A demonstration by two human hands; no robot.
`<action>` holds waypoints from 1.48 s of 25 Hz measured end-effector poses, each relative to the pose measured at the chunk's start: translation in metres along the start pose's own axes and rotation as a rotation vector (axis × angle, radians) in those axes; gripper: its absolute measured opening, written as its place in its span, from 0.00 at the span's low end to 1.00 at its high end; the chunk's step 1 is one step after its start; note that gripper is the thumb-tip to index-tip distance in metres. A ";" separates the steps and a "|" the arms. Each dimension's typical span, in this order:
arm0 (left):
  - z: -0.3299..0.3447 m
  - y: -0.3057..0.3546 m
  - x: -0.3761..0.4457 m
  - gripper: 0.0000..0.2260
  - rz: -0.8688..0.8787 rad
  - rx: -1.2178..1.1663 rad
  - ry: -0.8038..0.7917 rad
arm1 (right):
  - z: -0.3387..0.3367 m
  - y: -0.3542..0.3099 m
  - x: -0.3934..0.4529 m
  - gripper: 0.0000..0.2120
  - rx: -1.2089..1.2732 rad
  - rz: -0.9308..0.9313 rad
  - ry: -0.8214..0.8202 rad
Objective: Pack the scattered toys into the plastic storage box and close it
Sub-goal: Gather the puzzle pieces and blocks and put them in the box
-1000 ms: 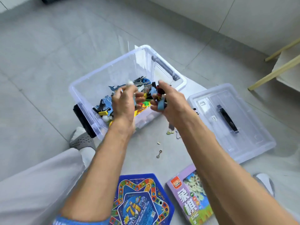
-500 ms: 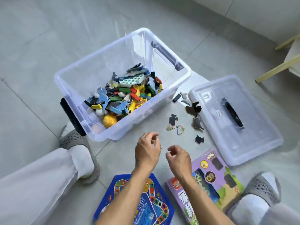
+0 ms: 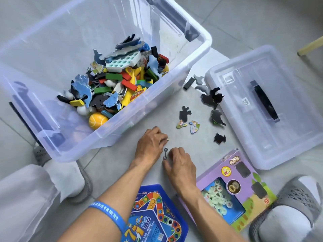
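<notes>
The clear plastic storage box [image 3: 206,41] stands open on the floor, with a heap of colourful toys [image 3: 118,81] inside. Its lid [image 3: 262,142] lies flat to the right. Several puzzle pieces [image 3: 185,113] are scattered between box and lid. My left hand [image 3: 150,145] is down on the floor in front of the box, its fingertips pinching a small tan piece [image 3: 168,140]. Just right of it, my right hand [image 3: 180,163] curls its thumb and fingers round a small metal hook [image 3: 165,153] on the floor.
A blue board game [image 3: 157,215] and a purple chess box [image 3: 241,189] lie on the floor under my forearms. My slippered feet [image 3: 70,180] [image 3: 288,206] flank them. A wooden leg [image 3: 309,47] shows at the far right.
Both hands dropped toys into the box, then came back down to the floor in front of it. They now close on the small piece and the hook. The camera has moved nearer.
</notes>
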State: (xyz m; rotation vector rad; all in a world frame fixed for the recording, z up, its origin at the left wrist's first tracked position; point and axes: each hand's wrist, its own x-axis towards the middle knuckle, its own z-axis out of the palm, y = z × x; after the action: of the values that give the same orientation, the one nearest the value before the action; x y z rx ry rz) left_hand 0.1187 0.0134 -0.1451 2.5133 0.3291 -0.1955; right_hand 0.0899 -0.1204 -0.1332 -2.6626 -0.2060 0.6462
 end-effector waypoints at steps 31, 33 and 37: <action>-0.115 0.104 -0.059 0.12 -0.804 -1.585 0.071 | -0.215 -0.078 0.020 0.04 0.890 0.122 0.213; -0.116 0.116 -0.054 0.12 -0.796 -1.537 0.062 | -0.200 -0.032 0.010 0.05 0.821 0.255 0.189; -0.169 0.137 -0.024 0.12 -0.553 -1.489 0.335 | -0.165 0.035 0.010 0.07 0.756 0.427 0.125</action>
State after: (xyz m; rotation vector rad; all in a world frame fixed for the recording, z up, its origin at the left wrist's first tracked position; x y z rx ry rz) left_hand 0.1446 -0.0026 0.0711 0.9326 0.8840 0.2154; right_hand 0.1778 -0.2054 -0.0169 -1.9943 0.5508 0.5331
